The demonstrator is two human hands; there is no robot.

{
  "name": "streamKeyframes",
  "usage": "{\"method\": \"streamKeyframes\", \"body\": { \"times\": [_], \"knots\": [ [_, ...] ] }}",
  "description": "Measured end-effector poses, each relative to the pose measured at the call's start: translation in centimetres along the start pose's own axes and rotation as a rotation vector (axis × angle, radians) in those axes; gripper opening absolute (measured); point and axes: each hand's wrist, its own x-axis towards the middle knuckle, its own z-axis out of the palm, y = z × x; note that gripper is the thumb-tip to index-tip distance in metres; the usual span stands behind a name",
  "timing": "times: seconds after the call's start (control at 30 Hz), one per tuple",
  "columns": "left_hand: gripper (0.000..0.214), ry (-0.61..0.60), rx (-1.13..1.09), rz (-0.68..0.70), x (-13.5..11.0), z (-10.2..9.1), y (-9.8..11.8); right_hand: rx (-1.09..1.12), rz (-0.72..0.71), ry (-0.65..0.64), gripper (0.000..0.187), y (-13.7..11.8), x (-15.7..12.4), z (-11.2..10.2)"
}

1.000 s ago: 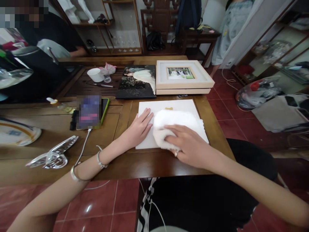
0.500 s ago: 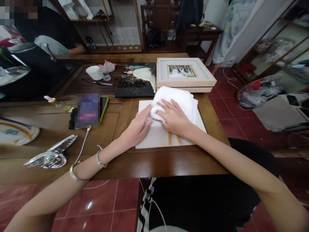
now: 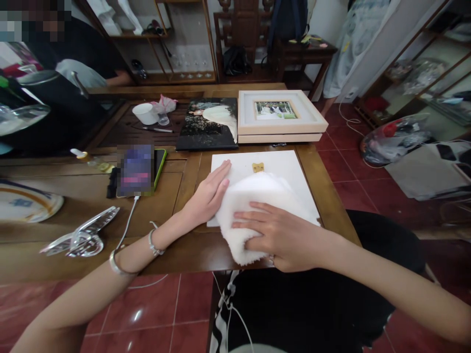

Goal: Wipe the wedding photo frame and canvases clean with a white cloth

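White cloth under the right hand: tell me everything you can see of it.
The white cloth looks like thick, fluffy towelling, bunched into a rounded pad. It lies on the near half of the white board, its near end reaching past the board onto the table. The right hand presses flat on top, fingers spread. The left hand lies flat beside its left edge.

Glossy red floor tiles (image 3: 154, 304) surround a brown wooden table (image 3: 91, 196). Behind it stand open shelves (image 3: 184, 44), a carved chair (image 3: 243, 24) and a dark side table (image 3: 301, 54).
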Motion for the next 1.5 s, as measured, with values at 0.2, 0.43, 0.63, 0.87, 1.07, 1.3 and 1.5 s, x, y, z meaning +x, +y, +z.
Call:
{"method": "streamKeyframes", "body": {
  "times": [0.2, 0.43, 0.63, 0.87, 1.07, 1.3, 1.5],
  "knots": [
    [0.049, -0.188, 0.132, -0.062, -0.2, 0.5, -0.1, -0.041, 0.109, 0.150, 0.028, 1.2, -2.6, -0.6],
    [0.050, -0.211, 0.206, -0.068, -0.5, 0.8, 0.0, -0.157, 0.365, 0.359, 0.024, 6.9, -2.4, 0.4],
    [0.050, -0.196, 0.185, -0.047, -0.5, 0.7, -0.2, -0.081, 0.389, 0.274, 0.024, 8.7, 2.5, -1.7],
    [0.050, -0.196, 0.169, -0.034, -0.5, 0.4, -0.1, 0.064, 0.447, 0.275, 0.021, 9.3, 5.7, -2.8],
    [0.049, -0.215, 0.183, -0.050, -0.6, 0.5, -0.4, 0.086, 0.587, 0.313, 0.023, 10.2, 2.5, -3.3],
    [0.049, -0.221, 0.191, -0.044, -0.5, 0.5, -0.1, 0.022, 0.734, 0.390, 0.026, 12.0, -3.6, -3.0],
    [0.049, -0.217, 0.184, -0.049, -0.5, 0.6, 0.0, -0.029, 0.750, 0.430, 0.028, 11.4, -5.8, -2.4]
  ]
}}
